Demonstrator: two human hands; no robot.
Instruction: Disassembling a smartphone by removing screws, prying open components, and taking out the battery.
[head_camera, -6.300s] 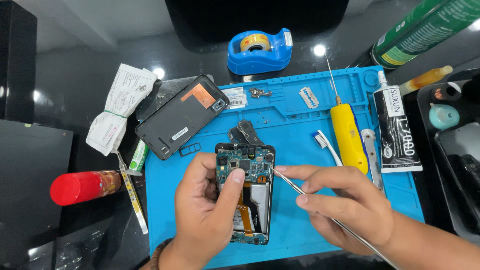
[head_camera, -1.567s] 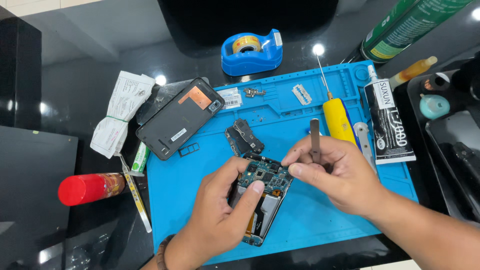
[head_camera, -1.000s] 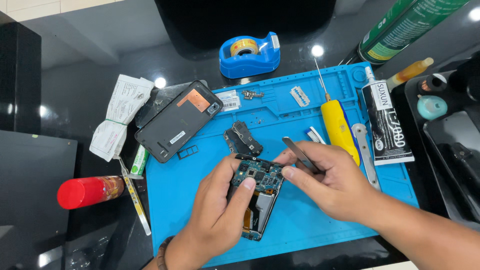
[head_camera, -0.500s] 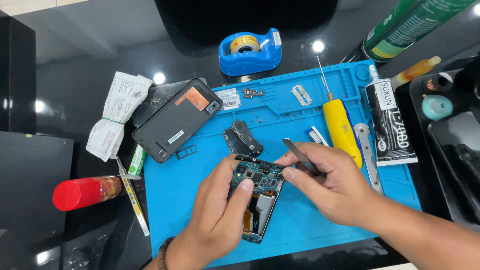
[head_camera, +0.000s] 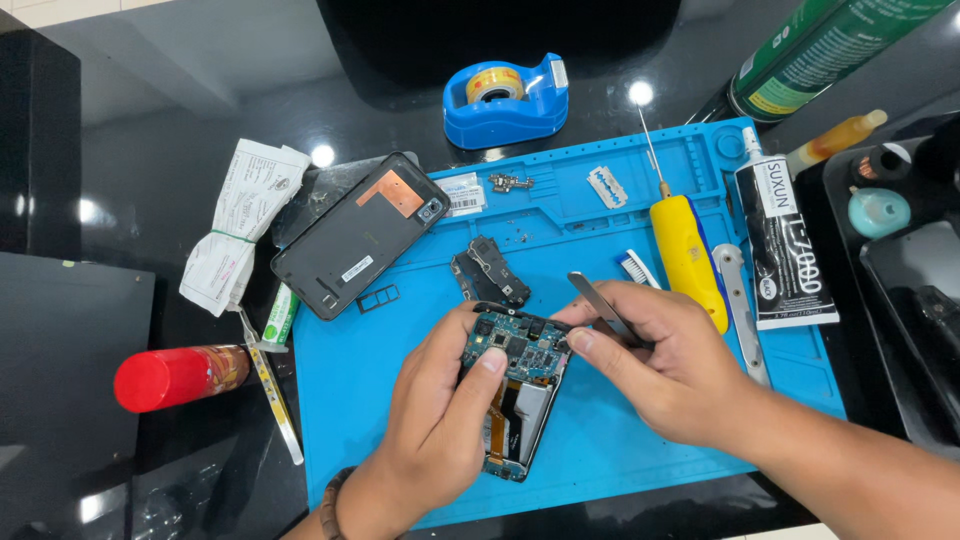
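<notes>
Under the left hand (head_camera: 440, 420) the opened phone's (head_camera: 520, 400) left edge was hidden, the tweezers' (head_camera: 600, 305) lower end vanished inside the right hand (head_camera: 670, 370), and the green can (head_camera: 820, 50) was cut off above.

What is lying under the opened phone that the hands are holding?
Under the opened phone lies the blue work mat; its bare surface shows all around the phone. The left hand covers the phone's left edge, so whether anything small lies beneath there cannot be seen.
</notes>
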